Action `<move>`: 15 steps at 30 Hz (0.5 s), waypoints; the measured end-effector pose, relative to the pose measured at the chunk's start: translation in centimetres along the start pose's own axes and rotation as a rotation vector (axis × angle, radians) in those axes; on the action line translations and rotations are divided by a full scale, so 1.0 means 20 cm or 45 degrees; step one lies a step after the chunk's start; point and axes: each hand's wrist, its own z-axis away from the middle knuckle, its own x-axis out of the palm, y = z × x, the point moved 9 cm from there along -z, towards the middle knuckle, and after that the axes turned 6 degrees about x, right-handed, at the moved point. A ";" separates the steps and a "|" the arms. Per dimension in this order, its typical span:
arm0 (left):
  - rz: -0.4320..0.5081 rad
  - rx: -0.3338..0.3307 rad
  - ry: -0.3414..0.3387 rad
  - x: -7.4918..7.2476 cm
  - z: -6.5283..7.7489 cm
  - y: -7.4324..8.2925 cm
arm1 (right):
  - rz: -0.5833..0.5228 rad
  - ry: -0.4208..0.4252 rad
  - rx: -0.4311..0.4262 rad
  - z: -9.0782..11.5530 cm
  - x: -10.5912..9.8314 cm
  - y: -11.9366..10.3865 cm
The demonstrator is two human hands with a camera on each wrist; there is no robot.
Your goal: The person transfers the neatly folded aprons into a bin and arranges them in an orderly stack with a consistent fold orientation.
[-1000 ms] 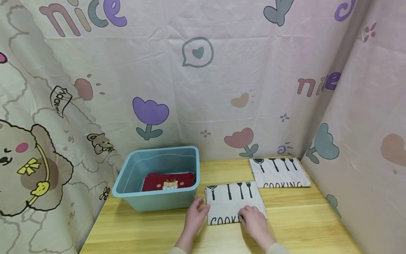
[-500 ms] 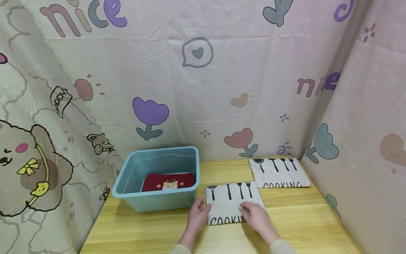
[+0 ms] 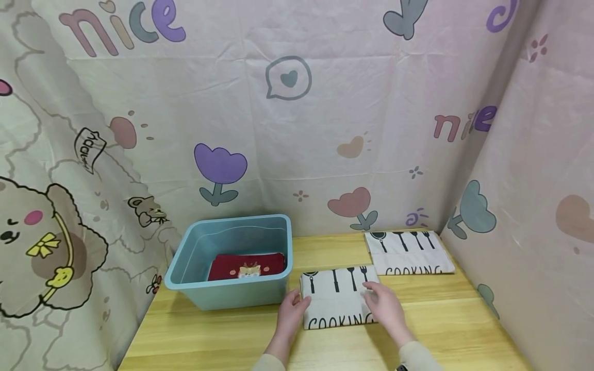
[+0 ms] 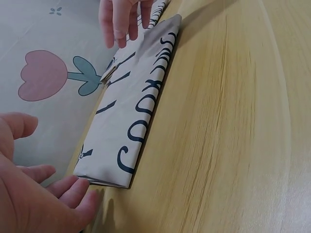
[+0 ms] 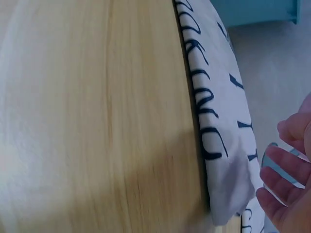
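Note:
A folded white cloth (image 3: pixel 336 299), printed with black kitchen utensils and the word COOKING, lies flat on the table in front of me. At its left edge is my left hand (image 3: pixel 291 312), fingers loosely extended; in the left wrist view its fingertips (image 4: pixel 73 191) are close to the cloth's corner, and I cannot tell if they touch. My right hand (image 3: pixel 387 309) hovers over the cloth's right side with relaxed, spread fingers and holds nothing. The right wrist view shows a gap between this hand (image 5: pixel 286 179) and the cloth (image 5: pixel 218 97).
A blue plastic bin (image 3: pixel 232 296) stands on the left, holding a folded dark red cloth (image 3: pixel 223 266) with an animal face. Behind on the right lies another folded COOKING cloth (image 3: pixel 408 253). Printed curtains (image 3: pixel 320 129) enclose the wooden table (image 3: pixel 445 319) at the back and sides.
My right hand has lifted from the cloth's lower front and moved right and slightly back, uncovering the whole word COOKING. My left hand has barely shifted at the left edge.

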 end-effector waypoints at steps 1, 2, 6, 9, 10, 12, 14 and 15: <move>0.010 -0.006 0.003 0.00 0.00 0.00 | -0.011 0.001 0.012 -0.01 -0.01 0.01; 0.018 -0.011 0.007 0.00 0.00 0.00 | -0.020 0.004 0.024 -0.01 -0.01 0.03; 0.043 -0.039 0.013 0.01 -0.01 -0.02 | -0.057 0.016 0.059 -0.03 -0.03 0.08; 0.039 -0.068 0.014 0.02 -0.02 -0.02 | -0.084 0.001 0.102 -0.05 -0.04 0.13; 0.039 -0.077 0.014 0.02 -0.03 -0.02 | -0.087 -0.009 0.113 -0.05 -0.04 0.14; 0.032 -0.099 0.017 0.02 -0.03 -0.03 | -0.093 -0.032 0.144 -0.06 -0.04 0.17; 0.029 -0.117 0.019 0.02 -0.04 -0.03 | -0.093 -0.062 0.179 -0.07 -0.04 0.21; 0.031 -0.126 0.020 0.02 -0.05 -0.03 | -0.100 -0.077 0.197 -0.08 -0.03 0.22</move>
